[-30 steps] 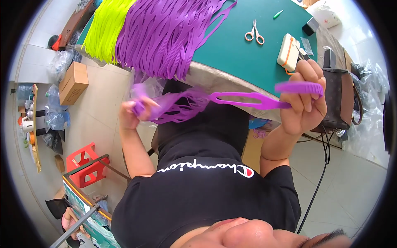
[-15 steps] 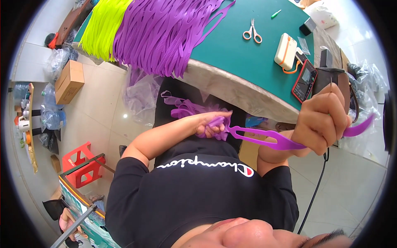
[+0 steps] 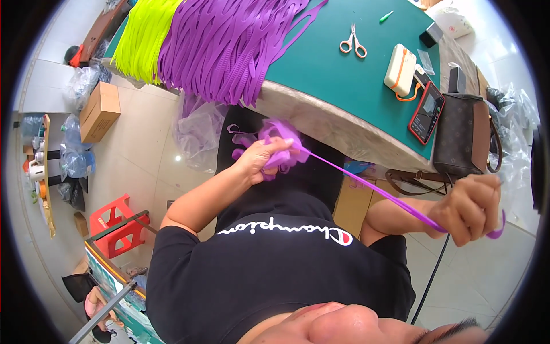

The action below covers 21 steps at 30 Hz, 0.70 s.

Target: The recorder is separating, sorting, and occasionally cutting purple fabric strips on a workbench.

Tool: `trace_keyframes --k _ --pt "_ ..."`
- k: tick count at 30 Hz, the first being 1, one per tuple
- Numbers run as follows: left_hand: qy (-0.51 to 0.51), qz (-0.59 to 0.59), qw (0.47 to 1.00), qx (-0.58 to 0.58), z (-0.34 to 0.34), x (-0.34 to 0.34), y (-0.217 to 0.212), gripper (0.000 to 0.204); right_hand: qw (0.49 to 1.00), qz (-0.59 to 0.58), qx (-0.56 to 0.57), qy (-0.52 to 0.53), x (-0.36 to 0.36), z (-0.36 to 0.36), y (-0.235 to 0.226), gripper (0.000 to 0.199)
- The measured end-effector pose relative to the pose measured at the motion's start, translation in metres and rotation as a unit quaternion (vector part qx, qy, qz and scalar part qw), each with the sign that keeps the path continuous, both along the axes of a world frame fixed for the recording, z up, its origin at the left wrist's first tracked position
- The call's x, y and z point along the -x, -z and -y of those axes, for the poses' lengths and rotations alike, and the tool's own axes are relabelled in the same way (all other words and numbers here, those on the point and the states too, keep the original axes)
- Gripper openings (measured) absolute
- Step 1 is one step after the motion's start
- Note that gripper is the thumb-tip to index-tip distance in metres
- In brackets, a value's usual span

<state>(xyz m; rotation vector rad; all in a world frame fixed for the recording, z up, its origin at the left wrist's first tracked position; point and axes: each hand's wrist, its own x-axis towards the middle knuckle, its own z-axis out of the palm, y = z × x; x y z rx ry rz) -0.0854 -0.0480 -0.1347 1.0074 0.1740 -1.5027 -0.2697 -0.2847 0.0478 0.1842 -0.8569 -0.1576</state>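
My left hand [image 3: 263, 157] is closed on a bunch of purple straps [image 3: 286, 133] above my lap, their outline smeared by motion. From that bunch a single purple strap [image 3: 372, 188] runs taut, seen edge-on, to my right hand [image 3: 471, 209]. The right hand grips its far end in a fist out to the right, near the brown handbag, and the strap's curled tip sticks out past the fingers. On the green table [image 3: 321, 74] lies a thick pile of purple straps [image 3: 220, 51], beside a pile of yellow-green straps [image 3: 143, 40].
Scissors [image 3: 353, 43], a cream power bank [image 3: 400, 70] and a red-edged phone [image 3: 427, 113] lie on the table. A brown handbag [image 3: 461, 135] stands at its right end. Left of me are a carton [image 3: 100, 112] and a red stool [image 3: 119, 223]; a plastic bag [image 3: 197, 135] hangs below the table edge.
My right hand has moved down and outward, drawing the strap straight and turning it edge-on. My left hand has shifted up and left with the bunch.
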Motion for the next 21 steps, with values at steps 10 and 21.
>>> trace_keyframes --k 10,21 --pt "-0.24 0.051 0.955 0.165 -0.016 0.008 -0.043 0.019 0.851 -0.303 0.387 0.181 0.057 0.011 0.105 0.056" --pt "-0.178 0.306 0.927 0.128 0.002 0.049 -0.053 0.009 0.582 -0.367 0.547 0.476 -0.038 -0.083 0.127 0.005"
